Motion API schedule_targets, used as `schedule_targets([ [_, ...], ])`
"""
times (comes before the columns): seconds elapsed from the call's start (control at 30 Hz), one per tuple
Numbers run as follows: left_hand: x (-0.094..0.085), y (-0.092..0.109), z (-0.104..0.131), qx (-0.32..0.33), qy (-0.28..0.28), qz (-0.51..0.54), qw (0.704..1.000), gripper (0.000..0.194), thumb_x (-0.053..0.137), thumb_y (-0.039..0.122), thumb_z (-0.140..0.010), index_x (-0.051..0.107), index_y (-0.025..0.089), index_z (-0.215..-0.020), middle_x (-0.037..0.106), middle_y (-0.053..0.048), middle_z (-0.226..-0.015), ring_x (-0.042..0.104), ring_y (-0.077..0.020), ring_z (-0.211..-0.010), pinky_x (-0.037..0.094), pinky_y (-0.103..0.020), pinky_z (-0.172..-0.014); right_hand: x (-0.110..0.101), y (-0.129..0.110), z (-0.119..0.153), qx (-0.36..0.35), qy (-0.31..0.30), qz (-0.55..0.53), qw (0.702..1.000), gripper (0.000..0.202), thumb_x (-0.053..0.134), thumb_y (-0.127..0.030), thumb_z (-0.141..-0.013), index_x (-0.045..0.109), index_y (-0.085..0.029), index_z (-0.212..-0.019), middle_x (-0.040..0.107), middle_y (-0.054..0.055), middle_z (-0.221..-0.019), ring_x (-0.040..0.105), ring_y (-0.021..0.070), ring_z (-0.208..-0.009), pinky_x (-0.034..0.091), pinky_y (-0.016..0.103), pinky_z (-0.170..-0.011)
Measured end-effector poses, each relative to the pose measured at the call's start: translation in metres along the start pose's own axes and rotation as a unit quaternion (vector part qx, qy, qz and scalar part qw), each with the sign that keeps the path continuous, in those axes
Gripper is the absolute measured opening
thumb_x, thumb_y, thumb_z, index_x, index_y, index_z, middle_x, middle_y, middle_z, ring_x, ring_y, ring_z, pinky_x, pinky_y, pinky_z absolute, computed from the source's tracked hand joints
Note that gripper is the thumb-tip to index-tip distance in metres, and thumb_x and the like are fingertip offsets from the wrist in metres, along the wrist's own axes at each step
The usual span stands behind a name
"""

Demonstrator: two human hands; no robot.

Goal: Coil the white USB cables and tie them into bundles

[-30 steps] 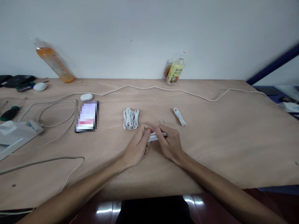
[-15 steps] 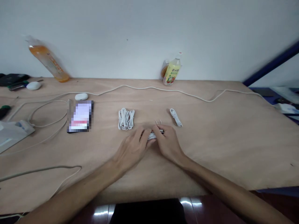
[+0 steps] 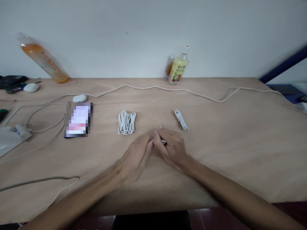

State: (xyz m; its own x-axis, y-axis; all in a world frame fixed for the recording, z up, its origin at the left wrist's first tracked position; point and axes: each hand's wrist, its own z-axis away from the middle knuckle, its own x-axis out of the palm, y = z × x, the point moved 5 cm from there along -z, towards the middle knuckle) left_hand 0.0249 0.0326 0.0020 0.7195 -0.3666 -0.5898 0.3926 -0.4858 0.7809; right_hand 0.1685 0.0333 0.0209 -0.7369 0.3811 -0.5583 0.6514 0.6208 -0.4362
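My left hand point(image 3: 137, 153) and my right hand point(image 3: 170, 146) meet above the table near its front, fingers closed around a white cable point(image 3: 163, 141) that is mostly covered by them. A short bit of it, with a dark part at its end, shows under the right fingers. Just beyond the right hand lie two short, thin white twist ties point(image 3: 161, 125). To the left rests a bundle of coiled white cables point(image 3: 127, 122). A single folded white cable point(image 3: 181, 120) lies beyond the right hand, a little to its right.
A phone point(image 3: 79, 119) and a white earbud case point(image 3: 79, 98) lie left on the wooden table point(image 3: 227, 140). A long white cord point(image 3: 177, 89) crosses the back. An orange drink bottle point(image 3: 45, 62) and a yellow-labelled bottle point(image 3: 178, 67) lean against the wall.
My left hand has turned and its fingers have drawn together at the cable, which shows less now. The right hand stays about where it was. The view has shifted slightly.
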Motion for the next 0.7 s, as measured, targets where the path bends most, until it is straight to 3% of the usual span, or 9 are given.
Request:
schedule_targets([
  [0.23, -0.0039, 0.0046, 0.0041, 0.022, 0.037, 0.031, 0.999, 0.027, 0.037, 0.027, -0.118, 0.053, 0.023, -0.096, 0.06, -0.003, -0.096, 0.059, -0.0204, -0.089, 0.05, -0.035, -0.083, -0.0008, -0.0029, 0.0016, -0.021, 0.0, -0.008, 1.0, 0.042, 0.052, -0.006, -0.101, 0.046, -0.024, -0.063, 0.047, -0.006, -0.055, 0.036, 0.0106, -0.049, 0.03, 0.03, -0.052],
  [0.43, 0.0011, 0.0022, 0.0067, -0.056, -0.003, 0.133, 0.99, 0.031, 0.032, 0.034, -0.119, 0.055, 0.023, -0.102, 0.067, -0.004, -0.098, 0.063, -0.0216, -0.092, 0.051, -0.037, -0.089, -0.0026, -0.0057, 0.0017, -0.035, -0.002, -0.014, 0.999, 0.038, 0.056, -0.008, -0.103, 0.054, -0.022, -0.068, 0.05, -0.005, -0.058, 0.038, 0.0106, -0.049, 0.031, 0.029, -0.051],
  [0.57, 0.0001, -0.002, 0.0078, -0.124, 0.013, 0.168, 0.978, 0.036, 0.037, 0.041, -0.118, 0.053, 0.024, -0.09, 0.063, -0.001, -0.081, 0.064, -0.0226, -0.086, 0.053, -0.036, -0.083, -0.0005, -0.0042, 0.0011, -0.054, -0.016, -0.013, 0.998, 0.029, 0.059, -0.012, -0.103, 0.063, -0.022, -0.075, 0.061, -0.002, -0.065, 0.05, 0.0125, -0.055, 0.039, 0.027, -0.054],
  [0.7, -0.0037, -0.0025, 0.0059, -0.111, 0.02, 0.151, 0.982, 0.037, 0.036, 0.036, -0.117, 0.058, 0.023, -0.089, 0.063, -0.001, -0.077, 0.065, -0.0222, -0.081, 0.054, -0.036, -0.079, 0.0043, -0.0002, 0.0034, -0.05, -0.046, -0.025, 0.997, 0.036, 0.054, -0.01, -0.102, 0.055, -0.023, -0.068, 0.054, -0.005, -0.058, 0.043, 0.0115, -0.051, 0.035, 0.028, -0.052],
])
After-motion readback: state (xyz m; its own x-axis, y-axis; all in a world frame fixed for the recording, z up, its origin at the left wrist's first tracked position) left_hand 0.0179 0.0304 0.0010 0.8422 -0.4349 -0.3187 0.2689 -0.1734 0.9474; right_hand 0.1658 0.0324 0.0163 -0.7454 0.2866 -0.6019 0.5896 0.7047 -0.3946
